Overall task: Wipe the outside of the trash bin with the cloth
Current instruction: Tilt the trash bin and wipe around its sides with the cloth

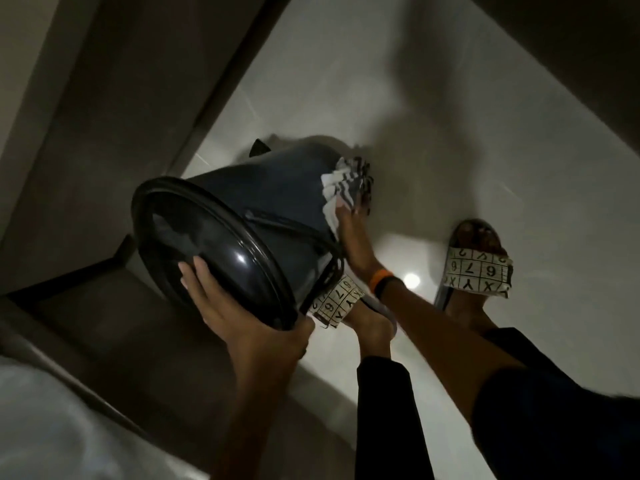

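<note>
A dark blue trash bin (263, 192) with a glossy black lid (211, 251) is tilted toward me, its base on the pale floor. My left hand (239, 306) grips the near rim of the lid, fingers spread over its top. My right hand (355, 233) presses a white cloth with dark stripes (346, 188) against the bin's right side wall, low down near the base. An orange and black band sits on that wrist.
Pale glossy floor tiles (450, 150) stretch to the right. A dark wooden frame or door edge (145, 98) runs along the left. My two feet in patterned slippers (478, 275) stand just right of and below the bin.
</note>
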`<act>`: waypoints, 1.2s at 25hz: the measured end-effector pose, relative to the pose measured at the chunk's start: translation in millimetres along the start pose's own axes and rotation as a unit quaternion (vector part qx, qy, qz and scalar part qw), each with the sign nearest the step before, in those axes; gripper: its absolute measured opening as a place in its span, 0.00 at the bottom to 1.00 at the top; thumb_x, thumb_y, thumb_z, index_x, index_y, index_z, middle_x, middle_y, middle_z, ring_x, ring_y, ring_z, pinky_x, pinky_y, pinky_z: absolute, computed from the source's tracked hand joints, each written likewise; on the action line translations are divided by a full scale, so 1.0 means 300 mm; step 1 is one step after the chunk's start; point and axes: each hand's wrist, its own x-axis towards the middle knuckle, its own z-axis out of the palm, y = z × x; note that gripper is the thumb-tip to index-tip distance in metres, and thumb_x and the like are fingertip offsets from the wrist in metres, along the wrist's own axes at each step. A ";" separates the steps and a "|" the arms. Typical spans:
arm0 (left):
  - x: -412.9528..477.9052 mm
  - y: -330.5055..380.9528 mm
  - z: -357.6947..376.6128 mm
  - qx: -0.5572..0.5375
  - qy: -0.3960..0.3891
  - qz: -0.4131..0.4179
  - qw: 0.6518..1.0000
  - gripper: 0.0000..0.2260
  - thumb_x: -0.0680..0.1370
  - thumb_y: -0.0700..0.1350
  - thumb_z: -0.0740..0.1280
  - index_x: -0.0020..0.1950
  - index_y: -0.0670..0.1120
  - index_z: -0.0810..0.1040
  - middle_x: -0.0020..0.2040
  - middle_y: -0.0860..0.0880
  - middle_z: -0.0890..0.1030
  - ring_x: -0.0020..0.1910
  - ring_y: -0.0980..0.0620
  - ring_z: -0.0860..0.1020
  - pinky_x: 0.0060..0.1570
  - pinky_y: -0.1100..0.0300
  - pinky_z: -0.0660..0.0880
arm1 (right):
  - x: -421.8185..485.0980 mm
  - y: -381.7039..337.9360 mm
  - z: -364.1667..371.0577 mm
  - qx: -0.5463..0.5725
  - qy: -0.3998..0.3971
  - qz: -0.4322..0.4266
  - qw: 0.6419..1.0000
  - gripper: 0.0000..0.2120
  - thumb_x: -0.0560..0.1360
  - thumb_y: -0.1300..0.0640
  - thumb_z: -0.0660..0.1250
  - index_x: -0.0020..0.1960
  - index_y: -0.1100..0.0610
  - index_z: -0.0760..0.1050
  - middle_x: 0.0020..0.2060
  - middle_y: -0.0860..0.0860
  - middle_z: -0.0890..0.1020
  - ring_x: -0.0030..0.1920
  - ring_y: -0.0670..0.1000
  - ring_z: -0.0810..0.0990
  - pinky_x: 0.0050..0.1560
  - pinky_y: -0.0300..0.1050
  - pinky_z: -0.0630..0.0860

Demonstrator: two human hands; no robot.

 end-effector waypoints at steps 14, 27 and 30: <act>0.126 -0.029 -0.201 -0.090 0.011 -0.160 0.983 0.52 0.63 0.60 0.77 0.80 0.58 0.52 0.79 0.47 0.66 0.74 0.47 0.71 0.74 0.44 0.70 | -0.134 -0.041 -0.065 -0.177 -0.116 -0.097 0.972 0.31 0.77 0.38 0.60 0.78 0.39 0.56 0.84 0.45 0.44 0.84 0.52 0.42 0.80 0.70 0.56; -0.076 0.069 -0.076 -0.100 0.050 -0.148 0.983 0.41 0.64 0.30 0.80 0.68 0.53 0.64 0.78 0.43 0.54 0.67 0.57 0.64 0.56 0.86 0.62 | 0.049 -0.201 -0.026 -0.319 -0.052 -0.074 0.943 0.34 0.76 0.35 0.45 0.78 0.45 0.63 0.81 0.51 0.64 0.82 0.54 0.57 0.81 0.68 0.49; -0.010 0.089 -0.101 -0.109 0.059 -0.184 0.975 0.33 0.66 0.43 0.81 0.61 0.53 0.64 0.72 0.45 0.63 0.66 0.50 0.70 0.64 0.67 0.71 | 0.046 -0.250 -0.017 -0.304 -0.081 -0.062 0.947 0.31 0.76 0.36 0.43 0.77 0.39 0.61 0.81 0.48 0.63 0.83 0.53 0.55 0.81 0.67 0.48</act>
